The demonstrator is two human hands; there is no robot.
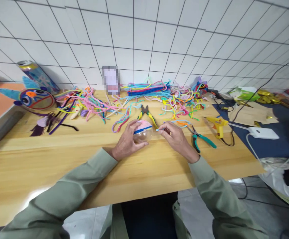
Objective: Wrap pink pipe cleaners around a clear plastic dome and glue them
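My left hand (128,141) is closed round a clear plastic ball (143,135), whose upper part is covered in pink pipe cleaner with a blue band below it. To its right, my right hand (173,134) pinches the end of a thin blue pipe cleaner (157,129) between thumb and fingers. Just behind the ball lie yellow-and-black pliers (146,114) with their jaws pointing to the wall. Teal-handled pliers (201,136) rest on the table beside my right wrist.
Loose coloured pipe cleaners (94,103) and a straight bundle (148,89) line the back of the wooden table (60,159). A yellow glue gun (217,125) lies at right near a white power bank (265,132). At left are a decorated bird face (36,99) and a can (38,76).
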